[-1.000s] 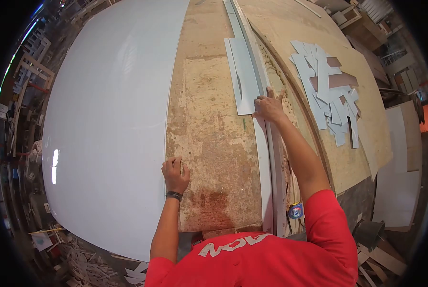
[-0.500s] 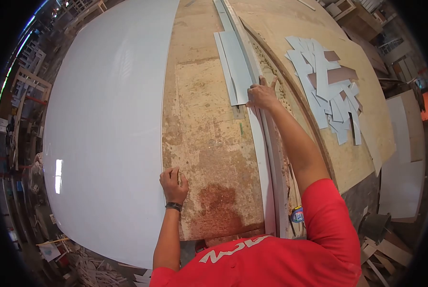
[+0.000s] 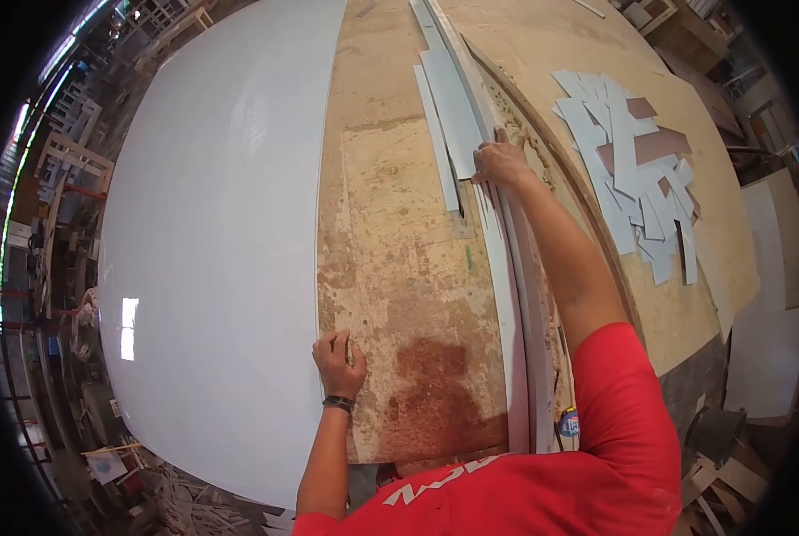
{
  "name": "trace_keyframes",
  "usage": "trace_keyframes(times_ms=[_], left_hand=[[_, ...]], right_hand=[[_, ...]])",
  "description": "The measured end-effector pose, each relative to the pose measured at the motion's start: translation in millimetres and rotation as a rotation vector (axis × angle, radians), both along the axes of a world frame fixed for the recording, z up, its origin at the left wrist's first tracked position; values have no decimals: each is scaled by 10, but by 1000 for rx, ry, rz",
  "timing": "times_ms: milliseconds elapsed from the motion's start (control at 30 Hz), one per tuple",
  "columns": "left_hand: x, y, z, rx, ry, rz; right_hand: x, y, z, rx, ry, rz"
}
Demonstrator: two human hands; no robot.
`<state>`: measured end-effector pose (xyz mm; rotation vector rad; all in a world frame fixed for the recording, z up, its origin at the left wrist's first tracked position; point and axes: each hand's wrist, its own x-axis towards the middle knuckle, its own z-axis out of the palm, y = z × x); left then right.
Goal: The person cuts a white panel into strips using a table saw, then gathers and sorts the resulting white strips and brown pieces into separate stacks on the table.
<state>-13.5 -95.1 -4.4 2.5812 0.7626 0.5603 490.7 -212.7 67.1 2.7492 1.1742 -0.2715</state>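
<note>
My right hand [image 3: 500, 163] is at the near end of a pale blue-grey strip [image 3: 453, 116], against a long straight rail [image 3: 523, 268]. Some of its fingers reach over the rail; the others bear on the strip's end. Beside that strip lies a narrower pale strip [image 3: 437, 143], its near end by a dark slot in a small metal plate [image 3: 462, 225]. My left hand [image 3: 339, 364] rests with curled fingers on the worn wooden tabletop [image 3: 399, 268], by the edge of a large glossy white sheet [image 3: 212, 250]. Nothing shows in its fingers.
Right of the rail, a pile of white and brown offcuts [image 3: 627, 170] lies on a wooden board [image 3: 685, 313]. A tape measure [image 3: 571, 422] sits near my right sleeve. Scraps [image 3: 194, 500] litter the floor at lower left. A dark bucket [image 3: 717, 433] stands at lower right.
My right hand has moved forward along the rail with the wider strip. The narrower strip now trails behind it, a visible gap between them. My left hand stays by the sheet's edge; the view has shifted slightly.
</note>
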Motion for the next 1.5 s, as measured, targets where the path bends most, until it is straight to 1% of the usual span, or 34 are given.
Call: trace_keyframes(times_ms=[100,167,233,267,367,400,433,500,533,567,633,667,700,767,833,867,900,933,967,1033,1067,1100,1200,1267,1333,1367,1400,1433,1467,1500], left_hand=[[16,-4,14,-18,-3,6],[19,15,2,-18,5,11],[-2,28,-43,-18,9,-3],[-6,34,-60,-13,11,6],[-9,36,-47,-20,17,9],[0,33,-36,-18,14,8],[11,31,-33,-16,8,3],[19,28,-20,-15,11,7],[12,19,-9,-19,20,6],[3,4,7,-22,9,-12],[27,-3,37,-8,-7,1],[22,-10,31,-43,-9,0],[30,-20,27,-57,-31,-49],[5,-36,31,-16,-5,1],[-3,-26,-8,-10,-27,-10],[-6,-29,0,-7,-28,-13],[-29,-39,9,-2,-23,-10],[-40,-53,21,-3,-27,11],[-38,-51,37,10,-26,-2],[-52,-29,26,22,-23,19],[-60,-23,-1,13,-33,8],[-57,-15,-5,4,-44,-7],[-72,-4,-15,-6,-28,7],[-71,6,-13,-18,-28,9],[-67,13,16,-34,-36,-2],[-68,14,28,-39,-32,9],[-69,18,40,-56,-33,9],[-63,28,36,-74,-34,11],[-66,37,6,-81,-27,25],[-67,52,-34,-77,-28,21]], right_hand=[[319,191,-77,37,-17,6],[426,320,20,31,-6,12],[582,457,19,-81,7,-28],[723,447,-172,77,-81,31],[861,581,-48,79,-46,12],[895,603,-25,123,-167,48],[974,637,-42,127,-173,51],[1075,628,12,495,-266,-221],[1049,583,85,770,-304,-379],[1078,485,148,766,-322,-391],[1156,128,364,1103,-257,-607],[1047,-124,545,1185,-205,-645],[1047,-464,679,1178,-258,-671],[1029,-1058,863,1095,-389,-644],[886,-1708,1067,1187,-548,-608],[990,-2128,1053,1120,-706,-514],[1021,-2513,1103,967,-784,-515],[844,-2866,1263,653,-655,-573],[820,-3122,1297,706,-809,-410],[537,-3347,1532,531,-942,-292],[456,-3409,1575,466,-957,-330],[393,-3341,1653,399,-975,-371],[392,-2904,1747,435,-884,-346],[486,-2329,1710,564,-757,-268],[641,-1665,1558,610,-609,-122],[534,-1255,1568,574,-492,-74],[513,-852,1499,560,-323,-113],[591,-500,1378,498,-215,-86],[537,-122,1317,422,-147,-88],[485,242,1243,306,-152,-62]])
